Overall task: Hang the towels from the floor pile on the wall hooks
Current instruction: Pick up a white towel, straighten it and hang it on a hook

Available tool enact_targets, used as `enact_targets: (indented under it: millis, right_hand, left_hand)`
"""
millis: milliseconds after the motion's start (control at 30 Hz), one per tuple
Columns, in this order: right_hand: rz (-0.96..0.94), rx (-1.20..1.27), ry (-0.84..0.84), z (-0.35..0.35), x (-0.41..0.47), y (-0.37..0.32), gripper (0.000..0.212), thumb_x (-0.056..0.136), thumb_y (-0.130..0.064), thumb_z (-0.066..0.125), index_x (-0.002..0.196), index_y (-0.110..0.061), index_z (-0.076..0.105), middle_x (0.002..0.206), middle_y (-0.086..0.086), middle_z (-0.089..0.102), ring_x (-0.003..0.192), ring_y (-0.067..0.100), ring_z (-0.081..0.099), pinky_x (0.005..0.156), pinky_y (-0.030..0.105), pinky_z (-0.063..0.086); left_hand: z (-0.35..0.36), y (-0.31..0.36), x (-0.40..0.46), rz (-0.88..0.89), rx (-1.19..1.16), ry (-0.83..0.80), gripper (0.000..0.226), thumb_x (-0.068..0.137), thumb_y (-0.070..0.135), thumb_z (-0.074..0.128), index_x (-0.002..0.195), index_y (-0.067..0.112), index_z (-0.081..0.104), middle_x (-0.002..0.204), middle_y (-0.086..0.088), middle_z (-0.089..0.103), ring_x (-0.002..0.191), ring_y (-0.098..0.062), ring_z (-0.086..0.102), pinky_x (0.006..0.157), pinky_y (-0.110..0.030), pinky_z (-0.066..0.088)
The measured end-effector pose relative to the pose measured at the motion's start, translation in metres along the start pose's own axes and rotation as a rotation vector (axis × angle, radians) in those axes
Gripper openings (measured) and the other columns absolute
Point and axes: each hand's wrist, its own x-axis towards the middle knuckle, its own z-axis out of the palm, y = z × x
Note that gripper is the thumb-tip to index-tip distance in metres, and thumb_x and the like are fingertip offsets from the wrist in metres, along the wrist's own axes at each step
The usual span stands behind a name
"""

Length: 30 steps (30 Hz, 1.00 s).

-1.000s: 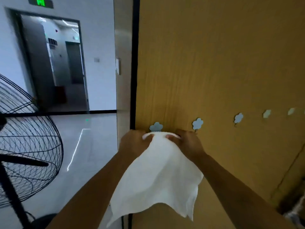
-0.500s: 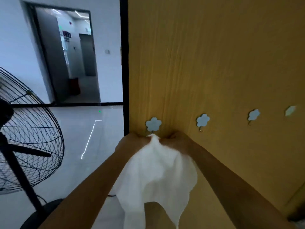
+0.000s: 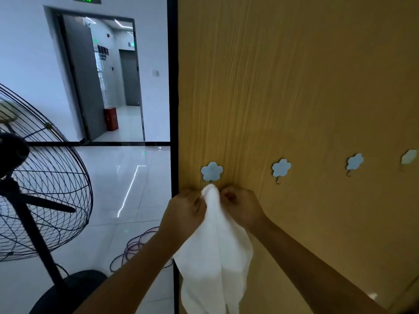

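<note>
A white towel (image 3: pixel 215 250) hangs down against the wooden wall (image 3: pixel 294 87); its bunched top sits right under the leftmost blue flower hook (image 3: pixel 211 171). My left hand (image 3: pixel 184 211) pinches the towel's top from the left, and my right hand (image 3: pixel 241 206) pinches it from the right. The hook's metal tip is hidden behind the towel's top. Three more blue flower hooks run to the right: a second hook (image 3: pixel 281 168), a third hook (image 3: pixel 354 162) and a fourth hook (image 3: pixel 408 156), all bare. The floor pile is out of view.
A large black standing fan (image 3: pixel 34 177) stands at the left on the glossy tiled floor. Coiled cables (image 3: pixel 138 248) lie on the floor beside the wall's black edge (image 3: pixel 173 109). An open doorway (image 3: pixel 106 75) lies beyond.
The towel's top edge has been gathered from a spread width into a narrow bunch and raised to just under the leftmost hook. Both hands have moved closer together.
</note>
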Motion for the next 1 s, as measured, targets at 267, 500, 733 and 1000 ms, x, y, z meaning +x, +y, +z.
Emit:
enact_targets:
  millis: [267, 500, 733, 1000]
  right_hand:
    - [-0.039, -0.054, -0.158, 0.001, -0.010, 0.011, 0.043, 0.088, -0.034, 0.062, 0.126, -0.017, 0.054, 0.119, -0.002, 0.057, 0.106, 0.013, 0.056, 0.088, 0.023, 0.044]
    - [0.148, 0.167, -0.317, 0.004, -0.010, 0.012, 0.041, 0.088, -0.026, 0.063, 0.126, -0.019, 0.049, 0.116, -0.004, 0.058, 0.107, 0.014, 0.056, 0.090, 0.028, 0.047]
    - [0.409, 0.466, -0.373, 0.008, -0.017, 0.026, 0.047, 0.088, -0.047, 0.056, 0.126, -0.020, 0.054, 0.119, 0.000, 0.063, 0.108, 0.019, 0.060, 0.099, 0.043, 0.045]
    - [0.501, 0.470, -0.414, 0.029, -0.035, 0.032, 0.064, 0.081, -0.069, 0.034, 0.121, -0.023, 0.057, 0.114, 0.000, 0.065, 0.104, 0.017, 0.061, 0.098, 0.034, 0.044]
  left_hand:
    - [0.016, 0.006, -0.021, -0.090, -0.146, -0.087, 0.050, 0.077, 0.039, 0.067, 0.113, 0.004, 0.061, 0.102, -0.003, 0.065, 0.086, -0.009, 0.058, 0.072, -0.001, 0.038]
    - [0.011, 0.005, -0.009, -0.371, -0.271, -0.307, 0.023, 0.088, 0.009, 0.059, 0.110, 0.005, 0.056, 0.091, 0.002, 0.055, 0.076, -0.005, 0.052, 0.058, -0.005, 0.040]
    - [0.006, -0.015, -0.021, -0.878, -0.769, -0.300, 0.007, 0.088, 0.019, 0.061, 0.092, 0.017, 0.066, 0.106, -0.011, 0.067, 0.099, -0.032, 0.062, 0.095, -0.047, 0.047]
    - [0.015, -0.019, -0.038, -0.812, -0.682, -0.268, 0.022, 0.093, 0.045, 0.047, 0.081, 0.030, 0.057, 0.084, 0.007, 0.062, 0.081, -0.014, 0.060, 0.069, -0.025, 0.047]
